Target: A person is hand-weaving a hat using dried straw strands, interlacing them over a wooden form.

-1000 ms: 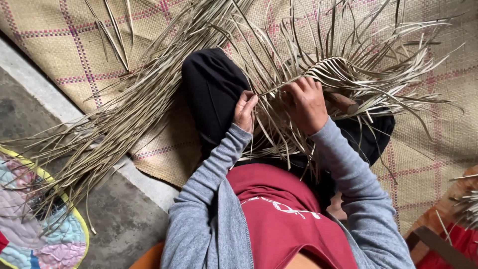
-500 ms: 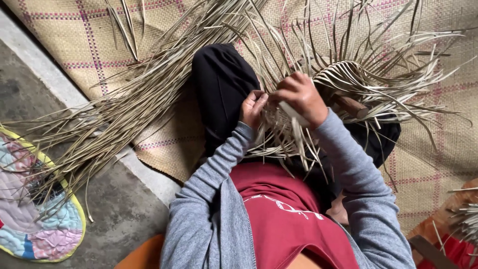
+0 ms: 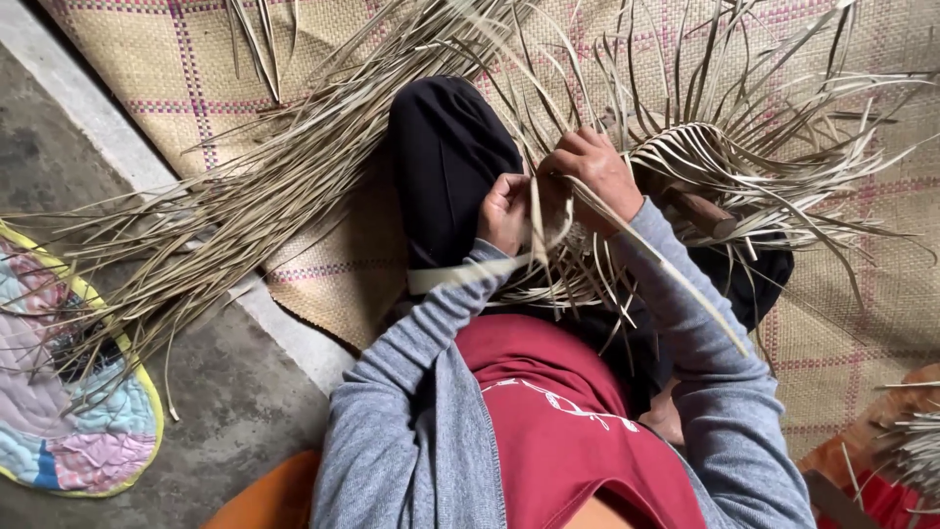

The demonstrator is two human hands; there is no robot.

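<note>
Both hands are working in the lap: left hand [image 3: 506, 211] pinching a strip [image 3: 534, 220], right hand [image 3: 595, 171] gripping the weave [image 3: 685, 162]. Strips are looking light, springy and brittle, likely best gripped near the woven edge.

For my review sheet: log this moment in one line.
left hand: pinching pale strip | right hand: gripping strips | work: half-woven piece | under: woven mat

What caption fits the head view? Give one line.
Left hand and right hand grip a pale leaf strip above a woven mat.
</note>
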